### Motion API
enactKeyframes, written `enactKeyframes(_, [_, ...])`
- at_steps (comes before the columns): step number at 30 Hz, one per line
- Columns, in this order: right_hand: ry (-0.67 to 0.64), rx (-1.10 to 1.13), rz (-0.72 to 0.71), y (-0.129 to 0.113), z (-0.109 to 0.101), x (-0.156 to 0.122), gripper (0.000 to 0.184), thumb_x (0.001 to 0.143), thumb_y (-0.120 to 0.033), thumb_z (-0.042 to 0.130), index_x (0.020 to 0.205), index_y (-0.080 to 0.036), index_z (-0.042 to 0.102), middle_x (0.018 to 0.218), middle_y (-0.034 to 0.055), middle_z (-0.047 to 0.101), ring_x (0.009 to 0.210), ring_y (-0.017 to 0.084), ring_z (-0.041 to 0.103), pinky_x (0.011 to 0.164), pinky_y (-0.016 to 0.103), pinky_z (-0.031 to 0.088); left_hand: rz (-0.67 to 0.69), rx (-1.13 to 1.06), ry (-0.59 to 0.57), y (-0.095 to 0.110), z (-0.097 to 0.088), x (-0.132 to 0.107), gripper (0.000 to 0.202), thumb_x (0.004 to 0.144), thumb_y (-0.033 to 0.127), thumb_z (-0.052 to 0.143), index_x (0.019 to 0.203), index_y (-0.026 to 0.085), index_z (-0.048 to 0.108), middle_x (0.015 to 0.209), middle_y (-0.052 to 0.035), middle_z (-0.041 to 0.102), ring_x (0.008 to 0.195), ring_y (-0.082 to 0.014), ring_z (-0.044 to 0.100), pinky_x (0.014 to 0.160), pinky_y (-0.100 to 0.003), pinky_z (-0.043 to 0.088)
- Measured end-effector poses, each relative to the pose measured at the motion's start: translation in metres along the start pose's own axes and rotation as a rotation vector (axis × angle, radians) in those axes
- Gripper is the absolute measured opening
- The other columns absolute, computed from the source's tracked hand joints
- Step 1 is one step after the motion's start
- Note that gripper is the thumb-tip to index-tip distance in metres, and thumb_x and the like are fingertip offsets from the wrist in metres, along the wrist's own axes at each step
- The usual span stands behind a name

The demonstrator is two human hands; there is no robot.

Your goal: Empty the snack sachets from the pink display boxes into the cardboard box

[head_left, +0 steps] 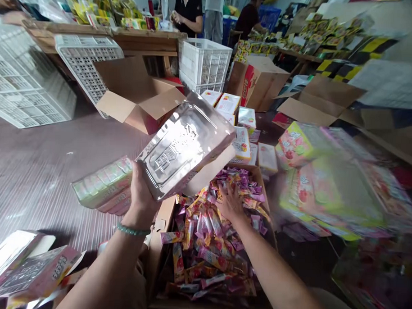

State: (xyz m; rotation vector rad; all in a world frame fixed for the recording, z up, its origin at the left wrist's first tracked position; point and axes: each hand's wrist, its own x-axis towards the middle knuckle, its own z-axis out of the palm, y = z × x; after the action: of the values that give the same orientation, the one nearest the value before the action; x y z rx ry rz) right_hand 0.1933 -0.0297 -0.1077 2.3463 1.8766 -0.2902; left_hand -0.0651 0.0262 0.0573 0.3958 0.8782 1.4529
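My left hand (142, 190), with a green bead bracelet at the wrist, grips the lower left end of a shiny silver packaging box (189, 142) with raised lettering. The box is tilted, and a pale flap stands open on its right side. Below it, an open cardboard carton (162, 227) holds a heap of small purple and orange sachets (212, 258). My right hand (231, 205) lies on the heap at the carton's far part, fingers spread and touching the sachets. Whether any sachet is under the palm is hidden.
Wrapped packs (340, 190) are stacked at right, another pack (106, 187) at left. Silver boxes (29, 265) lie lower left. White boxes (242, 144), open cartons (140, 93) and white crates (205, 64) stand beyond. People work at tables behind.
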Motion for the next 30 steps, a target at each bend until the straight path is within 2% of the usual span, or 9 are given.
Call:
enactKeyframes(6, [-0.061,-0.025,0.044,0.010,0.012,0.029,0.078,0.104,-0.041,0.055,0.172,-0.032,0.018,0.181,0.0076,0.003,0.163,0.049,0.011,0.121,0.072,0.032,-0.121,-0.062,0.198,0.016,-0.013,0.006,0.065,0.107,0.065,0.029,0.138,0.025,0.069,0.121,-0.0117,0.077,0.112,-0.0340,0.074,0.094,-0.052,0.066])
enactKeyframes(11, [-0.189,0.097,0.062,0.012,-0.011,0.029,0.084,0.102,-0.065,0.052,0.172,-0.035,0.016,0.181,0.0066,0.000,0.164,0.048,0.006,0.123,0.073,0.029,-0.291,-0.179,0.180,0.013,-0.023,0.011,0.057,0.108,0.060,0.033,0.132,0.023,0.070,0.087,-0.0071,0.078,0.084,-0.0288,0.077,0.086,-0.049,0.067])
enactKeyframes(14, [-0.297,0.169,-0.014,0.014,-0.034,0.004,0.099,0.094,-0.071,0.063,0.172,-0.033,0.014,0.181,0.0095,-0.002,0.165,0.046,0.005,0.127,0.065,0.028,-0.351,-0.255,0.127,0.013,-0.026,0.014,0.058,0.109,0.058,0.031,0.130,0.021,0.070,0.082,-0.0056,0.077,0.078,-0.0271,0.077,0.084,-0.048,0.066])
enactKeyframes(18, [-0.307,0.153,-0.171,0.019,-0.060,-0.056,0.094,0.094,-0.055,0.070,0.171,-0.028,0.024,0.181,0.0117,0.000,0.165,0.040,0.012,0.130,0.052,0.028,-0.222,-0.279,0.131,0.019,-0.033,0.010,0.059,0.107,0.063,0.032,0.128,0.023,0.070,0.089,-0.0058,0.079,0.077,-0.0253,0.076,0.085,-0.047,0.065])
enactKeyframes(21, [-0.243,0.105,-0.179,0.017,-0.065,-0.099,0.087,0.096,-0.055,0.066,0.170,-0.031,0.027,0.181,0.0087,0.001,0.166,0.042,0.005,0.131,0.061,0.018,-0.121,-0.290,0.180,0.026,-0.043,0.001,0.060,0.107,0.064,0.031,0.125,0.023,0.071,0.094,-0.0057,0.079,0.075,-0.0226,0.075,0.083,-0.042,0.065])
enactKeyframes(23, [-0.243,0.115,-0.126,0.012,-0.056,-0.117,0.094,0.093,-0.069,0.063,0.171,-0.033,0.025,0.181,0.0079,-0.003,0.165,0.045,-0.003,0.129,0.070,0.011,-0.096,-0.301,0.236,0.035,-0.055,-0.006,0.054,0.107,0.061,0.036,0.123,0.023,0.072,0.089,-0.0037,0.078,0.073,-0.0207,0.074,0.081,-0.038,0.064])
enactKeyframes(26, [-0.287,0.223,-0.034,0.003,-0.021,-0.130,0.107,0.088,-0.086,0.053,0.172,-0.032,0.017,0.181,0.0103,-0.007,0.163,0.049,-0.005,0.123,0.077,0.015,-0.069,-0.228,0.416,0.064,-0.088,-0.019,0.045,0.103,0.058,0.049,0.116,0.021,0.072,0.072,-0.0001,0.069,0.060,-0.0186,0.068,0.073,-0.036,0.064])
enactKeyframes(28, [-0.259,0.235,0.010,0.000,0.011,-0.132,0.112,0.084,-0.092,0.047,0.172,-0.030,0.018,0.181,0.0118,-0.003,0.162,0.053,-0.009,0.118,0.083,0.016,0.012,-0.124,0.525,0.099,-0.123,-0.034,0.039,0.100,0.054,0.056,0.115,0.022,0.071,0.069,0.0008,0.066,0.057,-0.0184,0.066,0.070,-0.035,0.064])
enactKeyframes(30, [-0.153,0.201,0.025,-0.001,0.046,-0.131,0.115,0.080,-0.096,0.040,0.171,-0.026,0.026,0.181,0.0119,0.002,0.160,0.055,-0.014,0.118,0.086,0.008,0.173,-0.028,0.591,0.144,-0.164,-0.060,0.033,0.099,0.048,0.060,0.116,0.022,0.070,0.071,0.0007,0.067,0.065,-0.0191,0.071,0.075,-0.034,0.065])
